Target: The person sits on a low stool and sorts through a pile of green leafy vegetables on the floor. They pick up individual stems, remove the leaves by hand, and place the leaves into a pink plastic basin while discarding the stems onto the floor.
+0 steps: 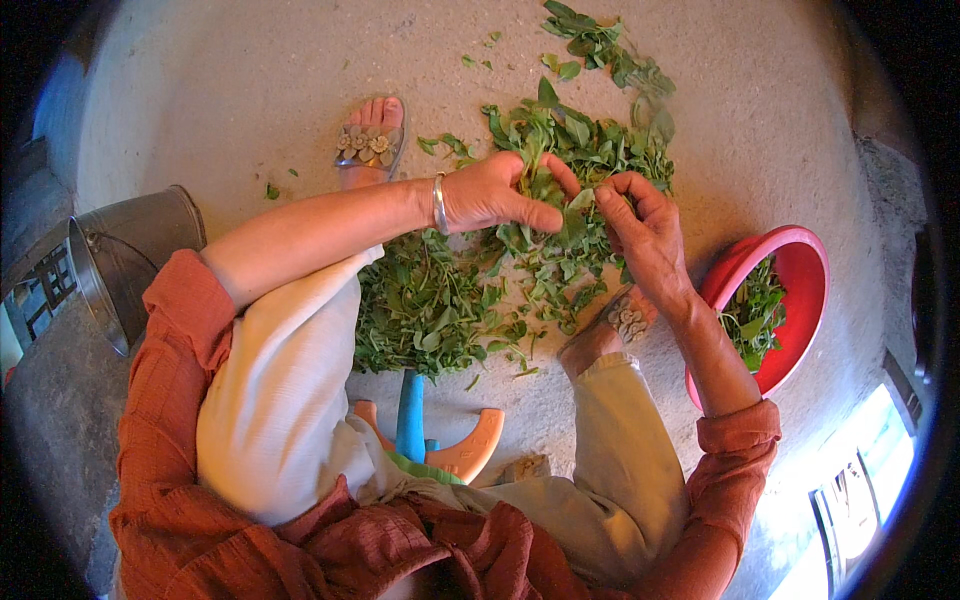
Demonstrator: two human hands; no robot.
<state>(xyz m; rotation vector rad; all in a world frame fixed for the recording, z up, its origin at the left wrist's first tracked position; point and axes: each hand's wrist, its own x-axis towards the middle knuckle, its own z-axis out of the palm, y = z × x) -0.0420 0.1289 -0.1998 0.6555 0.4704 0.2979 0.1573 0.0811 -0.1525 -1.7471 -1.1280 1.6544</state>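
Observation:
My left hand (495,191), with a silver bangle (440,203) at the wrist, grips a small bunch of leafy green stems (541,180) between thumb and fingers. Close by on the right, the thumb and forefinger of my right hand (641,214) pinch together at a leaf (581,206) on the bunch's edge. Beneath both hands a loose heap of leafy greens (600,146) lies on the concrete floor. A second heap of greens (427,307) sits nearer me, between my legs.
A red plastic basin (806,300) holding some greens stands tilted at my right. On the left is a metal bucket (142,232). Before my seat, blue and orange plastic parts (469,446) show. More sprigs (600,41) lie at the far side. My sandalled feet flank the heaps.

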